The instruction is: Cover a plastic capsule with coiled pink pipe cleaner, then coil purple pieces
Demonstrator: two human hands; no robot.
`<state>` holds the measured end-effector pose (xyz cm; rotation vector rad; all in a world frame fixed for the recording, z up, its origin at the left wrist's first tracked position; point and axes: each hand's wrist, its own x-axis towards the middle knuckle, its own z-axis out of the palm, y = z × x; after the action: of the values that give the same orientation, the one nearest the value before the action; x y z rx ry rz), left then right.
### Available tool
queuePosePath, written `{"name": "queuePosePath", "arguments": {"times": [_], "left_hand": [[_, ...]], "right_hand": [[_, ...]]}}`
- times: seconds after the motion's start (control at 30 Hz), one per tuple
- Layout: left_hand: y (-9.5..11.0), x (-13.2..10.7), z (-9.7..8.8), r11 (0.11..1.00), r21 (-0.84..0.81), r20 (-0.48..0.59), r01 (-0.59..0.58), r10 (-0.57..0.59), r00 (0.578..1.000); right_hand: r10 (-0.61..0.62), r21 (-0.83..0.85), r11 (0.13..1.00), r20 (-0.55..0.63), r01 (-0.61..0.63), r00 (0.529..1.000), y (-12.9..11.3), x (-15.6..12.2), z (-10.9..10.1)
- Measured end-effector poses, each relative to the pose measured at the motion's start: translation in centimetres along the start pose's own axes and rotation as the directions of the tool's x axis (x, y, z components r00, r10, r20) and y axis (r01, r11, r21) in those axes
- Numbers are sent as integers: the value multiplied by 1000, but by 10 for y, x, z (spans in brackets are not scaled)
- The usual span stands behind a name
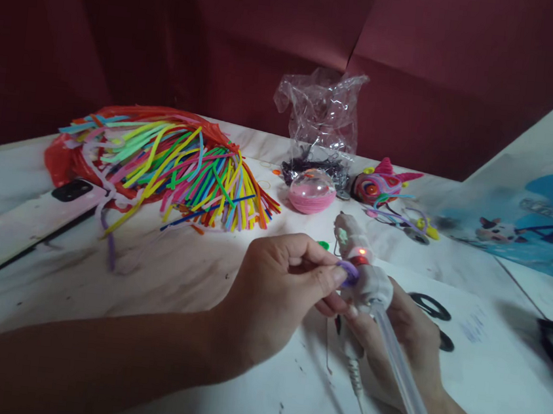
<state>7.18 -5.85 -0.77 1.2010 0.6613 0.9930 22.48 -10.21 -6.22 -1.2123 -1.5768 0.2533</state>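
My left hand (276, 299) pinches a small curled purple piece (348, 274), which looks like pipe cleaner, between thumb and fingertips. Wrapped round a white hot glue gun (374, 286) is my right hand (405, 345). A red light glows on the gun, and a long clear glue stick (404, 375) sticks out of its back towards me. The purple piece is right beside the gun's body; whether they touch I cannot tell. The gun's cord (360, 380) runs down below my hands. Black scissor handles (431, 307) show just past my right hand.
Colourful pipe cleaners (214, 181) spill from a red plastic bag (58, 161) at the back left, near a phone (32, 227). Behind my hands are a clear-topped pink ball (312, 192), a clear plastic bag (323, 113) and a pink-purple craft figure (380, 184). A blue printed package (542, 215) stands right.
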Motion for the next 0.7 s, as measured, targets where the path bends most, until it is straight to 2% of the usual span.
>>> {"name": "queuePosePath", "arguments": {"times": [0.27,0.4,0.6,0.7], "left_hand": [[-2,0,0,1000,-26,-1,6,-6,1000],[-1,0,0,1000,-11,-6,17,-17,1000],[4,5,-3,1000,-18,-30,-17,17,999],[9,8,-6,997,-1,-45,-77,77,996]], "right_hand": [[21,65,998,34,-23,999,4,-2,3],[45,78,996,23,-47,999,-3,1,3],[192,153,972,-73,-179,979,-7,6,-3],[244,93,967,-87,-236,966,1,8,-12]]}}
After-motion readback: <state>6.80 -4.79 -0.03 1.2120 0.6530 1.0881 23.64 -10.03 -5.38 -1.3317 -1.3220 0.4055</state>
